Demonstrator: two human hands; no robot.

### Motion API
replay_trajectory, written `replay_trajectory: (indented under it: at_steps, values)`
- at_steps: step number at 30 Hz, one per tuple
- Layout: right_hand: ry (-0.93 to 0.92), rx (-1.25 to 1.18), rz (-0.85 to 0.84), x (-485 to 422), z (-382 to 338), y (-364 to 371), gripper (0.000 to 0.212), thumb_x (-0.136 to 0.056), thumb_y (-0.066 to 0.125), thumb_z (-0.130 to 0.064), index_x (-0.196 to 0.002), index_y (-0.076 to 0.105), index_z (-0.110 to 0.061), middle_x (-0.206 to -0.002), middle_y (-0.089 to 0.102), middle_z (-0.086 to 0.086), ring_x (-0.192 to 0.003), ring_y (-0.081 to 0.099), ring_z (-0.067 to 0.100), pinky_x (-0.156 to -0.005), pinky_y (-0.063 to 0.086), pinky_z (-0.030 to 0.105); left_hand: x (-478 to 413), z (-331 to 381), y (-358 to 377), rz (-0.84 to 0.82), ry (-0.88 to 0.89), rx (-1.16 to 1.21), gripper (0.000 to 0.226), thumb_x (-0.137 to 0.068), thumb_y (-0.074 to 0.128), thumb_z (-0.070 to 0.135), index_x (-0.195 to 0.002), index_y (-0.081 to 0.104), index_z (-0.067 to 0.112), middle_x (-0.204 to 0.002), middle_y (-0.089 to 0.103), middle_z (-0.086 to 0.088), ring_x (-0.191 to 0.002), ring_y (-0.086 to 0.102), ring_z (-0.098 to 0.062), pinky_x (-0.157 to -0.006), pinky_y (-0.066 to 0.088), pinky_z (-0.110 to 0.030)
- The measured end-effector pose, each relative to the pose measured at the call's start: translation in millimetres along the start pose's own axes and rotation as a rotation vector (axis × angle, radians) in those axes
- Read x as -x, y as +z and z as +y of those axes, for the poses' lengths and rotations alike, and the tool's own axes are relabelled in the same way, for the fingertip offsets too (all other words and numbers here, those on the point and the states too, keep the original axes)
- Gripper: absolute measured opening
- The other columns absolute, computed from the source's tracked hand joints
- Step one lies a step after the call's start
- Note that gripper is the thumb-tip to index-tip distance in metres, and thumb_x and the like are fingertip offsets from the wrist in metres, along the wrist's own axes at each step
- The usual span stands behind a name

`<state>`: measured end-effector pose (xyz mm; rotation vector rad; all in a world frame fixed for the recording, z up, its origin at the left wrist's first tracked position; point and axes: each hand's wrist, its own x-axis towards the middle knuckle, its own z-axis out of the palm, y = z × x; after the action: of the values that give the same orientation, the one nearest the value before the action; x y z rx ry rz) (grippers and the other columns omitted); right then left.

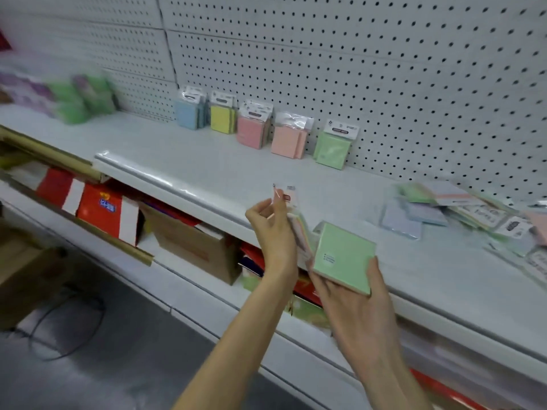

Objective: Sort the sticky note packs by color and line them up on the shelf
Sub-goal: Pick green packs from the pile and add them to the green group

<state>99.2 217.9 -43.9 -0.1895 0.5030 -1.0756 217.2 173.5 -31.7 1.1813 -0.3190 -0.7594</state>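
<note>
My right hand (352, 303) holds a green sticky note pack (343, 257) flat, in front of the shelf edge. My left hand (273, 232) pinches the header of a pale pink pack (299, 232), held edge-on beside the green one. On the white shelf (207, 173), several packs stand in a row against the pegboard: blue (188, 113), yellow (222, 118), pink (251, 131), peach (287, 142) and green (331, 150). A loose pile of mixed packs (461, 214) lies at the right of the shelf.
Blurred green and purple packs (74, 99) sit at the far left of the shelf. Below the shelf are red and cardboard boxes (189, 244). A cable (65, 327) lies on the grey floor at the lower left.
</note>
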Motion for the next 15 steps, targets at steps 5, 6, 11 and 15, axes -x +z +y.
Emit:
replay_trajectory:
  at_steps: [5, 6, 11, 15]
  values:
    - [0.017, 0.032, -0.060, 6, 64, 28, 0.044, -0.097, 0.039, -0.041, -0.113, 0.068, -0.011, -0.123, 0.064, 0.014, -0.114, 0.061, 0.030, -0.097, 0.045, 0.047, -14, 23, -51, -0.049, 0.105, -0.069, 0.032, -0.097, 0.044, 0.042, -0.105, 0.059, 0.014, -0.105, 0.065, -0.001, -0.091, 0.061, -0.005, -0.082, 0.049, -0.026]
    - [0.017, 0.032, -0.069, 5, 72, 33, 0.044, -0.098, 0.039, -0.041, -0.115, 0.066, -0.011, -0.124, 0.064, 0.014, -0.115, 0.061, 0.030, -0.097, 0.045, 0.047, -16, 28, -61, -0.085, 0.089, -0.076, 0.038, -0.097, 0.041, 0.045, -0.113, 0.060, 0.016, -0.112, 0.064, 0.000, -0.100, 0.061, -0.006, -0.089, 0.048, -0.029]
    - [0.064, 0.102, -0.085, -7, 104, 54, 0.046, -0.096, 0.039, -0.046, -0.117, 0.066, -0.014, -0.123, 0.065, 0.013, -0.114, 0.062, 0.029, -0.099, 0.043, 0.045, -37, 45, -104, -0.323, -0.225, 0.102, 0.083, -0.073, 0.051, 0.075, -0.137, 0.048, 0.022, -0.132, 0.059, -0.004, -0.118, 0.058, -0.020, -0.105, 0.042, -0.044]
    - [0.157, 0.168, -0.099, -30, 121, 66, 0.052, -0.090, 0.044, -0.051, -0.122, 0.065, -0.016, -0.122, 0.065, 0.011, -0.109, 0.064, 0.028, -0.103, 0.042, 0.044, -62, 53, -122, -0.386, -0.288, 0.091, 0.052, -0.088, 0.046, 0.058, -0.110, 0.066, 0.016, -0.103, 0.072, -0.006, -0.094, 0.068, -0.021, -0.087, 0.052, -0.035]
